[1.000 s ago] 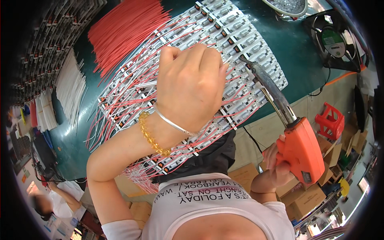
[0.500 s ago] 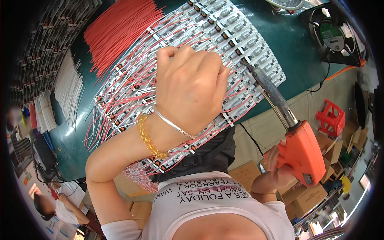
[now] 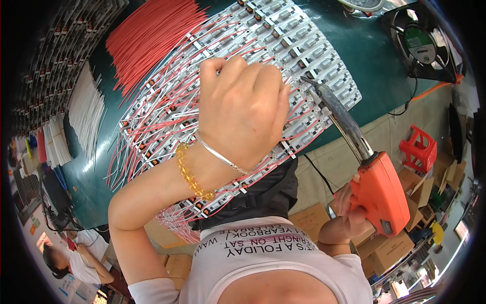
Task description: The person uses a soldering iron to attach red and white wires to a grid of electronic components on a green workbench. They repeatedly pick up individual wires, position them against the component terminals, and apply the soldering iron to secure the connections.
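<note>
My left hand (image 3: 243,104) is closed above a panel of small circuit boards (image 3: 304,48), knuckles up. Its fingertips are tucked out of sight, so what they pinch, if anything, is hidden. Red and white wires run from the boards on both sides of this hand. My right hand (image 3: 349,207) grips an orange soldering gun (image 3: 380,195) by its handle. The gun's dark metal tip reaches the boards just right of my left fingers, and a thin tube runs along its barrel. Whether the tip touches a board I cannot tell.
A bundle of red wires (image 3: 152,35) and a bundle of white wires (image 3: 87,116) lie on the green tabletop (image 3: 377,66). More boards (image 3: 55,61) stand far left. A black fan (image 3: 421,45) sits far right, near a red stool (image 3: 419,149) and cardboard boxes (image 3: 387,256).
The soldering gun has shifted slightly left, its tip moving a little across the boards. My left hand has barely moved.
</note>
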A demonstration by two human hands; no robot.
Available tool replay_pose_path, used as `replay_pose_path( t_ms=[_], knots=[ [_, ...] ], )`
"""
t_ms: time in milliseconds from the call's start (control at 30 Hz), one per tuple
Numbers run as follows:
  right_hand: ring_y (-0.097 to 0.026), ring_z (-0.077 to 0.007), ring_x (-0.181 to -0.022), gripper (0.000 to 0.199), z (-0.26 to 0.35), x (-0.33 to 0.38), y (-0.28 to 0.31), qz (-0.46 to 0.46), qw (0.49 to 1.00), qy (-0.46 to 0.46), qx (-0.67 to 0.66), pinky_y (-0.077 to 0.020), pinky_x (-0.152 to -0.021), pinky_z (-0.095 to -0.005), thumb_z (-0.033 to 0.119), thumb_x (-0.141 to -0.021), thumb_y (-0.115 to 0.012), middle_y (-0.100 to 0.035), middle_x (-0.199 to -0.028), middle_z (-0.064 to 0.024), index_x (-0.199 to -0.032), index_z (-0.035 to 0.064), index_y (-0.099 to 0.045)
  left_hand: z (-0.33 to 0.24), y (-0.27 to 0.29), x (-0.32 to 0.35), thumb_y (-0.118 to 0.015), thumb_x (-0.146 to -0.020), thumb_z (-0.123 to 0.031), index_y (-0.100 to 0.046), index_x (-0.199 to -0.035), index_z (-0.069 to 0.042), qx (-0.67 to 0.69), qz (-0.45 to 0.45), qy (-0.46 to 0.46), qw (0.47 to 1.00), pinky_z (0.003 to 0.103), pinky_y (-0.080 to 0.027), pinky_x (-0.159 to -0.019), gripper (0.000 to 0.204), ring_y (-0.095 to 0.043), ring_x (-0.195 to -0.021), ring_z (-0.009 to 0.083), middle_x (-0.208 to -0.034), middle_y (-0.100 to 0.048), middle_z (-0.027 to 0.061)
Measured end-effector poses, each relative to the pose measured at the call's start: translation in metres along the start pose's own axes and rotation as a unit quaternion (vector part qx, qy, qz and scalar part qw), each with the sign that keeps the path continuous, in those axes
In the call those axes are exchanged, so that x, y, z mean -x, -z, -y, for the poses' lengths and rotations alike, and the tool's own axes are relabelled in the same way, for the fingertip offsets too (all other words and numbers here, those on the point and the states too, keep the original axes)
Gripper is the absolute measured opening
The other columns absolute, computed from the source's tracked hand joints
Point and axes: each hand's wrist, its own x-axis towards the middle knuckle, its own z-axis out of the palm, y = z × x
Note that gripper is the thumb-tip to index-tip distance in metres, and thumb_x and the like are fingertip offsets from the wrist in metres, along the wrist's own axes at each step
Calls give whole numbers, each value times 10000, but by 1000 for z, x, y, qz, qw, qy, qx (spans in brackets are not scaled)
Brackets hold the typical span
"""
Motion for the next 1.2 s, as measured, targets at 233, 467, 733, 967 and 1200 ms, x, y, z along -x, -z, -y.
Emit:
replay_pose_path(
  t_ms=[233,467,733,967,1200],
  knots=[
    [-410,-83,-376,775,2,-4,0,21,999,16,-22,-382,-413,-234,535,-859,-623,-446,-489,23,-1215,-133,-458,0,0,0,-715,-766,-77,-562,-682,-99,-1,-4,-4,1000,357,-348,-716,176,-496,-621,204,-604,-521,0],
    [-406,-88,-382,788,-3,3,15,18,998,17,-55,-386,-415,-241,554,-856,-612,-452,-482,19,-1230,-122,-454,-4,9,-1,-724,-748,-63,-602,-685,-89,26,-59,-47,997,356,-360,-735,140,-515,-635,206,-609,-529,3],
    [-409,-95,-379,757,-17,14,26,5,999,10,-53,-378,-406,-241,544,-864,-613,-460,-488,10,-1202,-115,-460,-10,-2,4,-726,-748,-73,-582,-687,-90,10,-2,-6,1000,357,-351,-741,157,-507,-644,205,-619,-524,10],
    [-416,-93,-383,695,-18,12,27,20,999,29,-6,-380,-405,-242,502,-856,-650,-471,-507,0,-1137,-110,-475,-10,-4,5,-709,-758,-69,-559,-690,-89,-9,-4,-22,1000,364,-354,-739,166,-503,-649,212,-639,-525,14],
    [-410,-84,-384,724,-6,11,16,8,999,39,4,-382,-402,-246,502,-853,-653,-461,-507,8,-1154,-129,-464,-12,-5,6,-706,-762,-69,-545,-697,-85,-23,-2,-32,999,371,-354,-743,173,-505,-660,216,-653,-528,19]
  ],
)
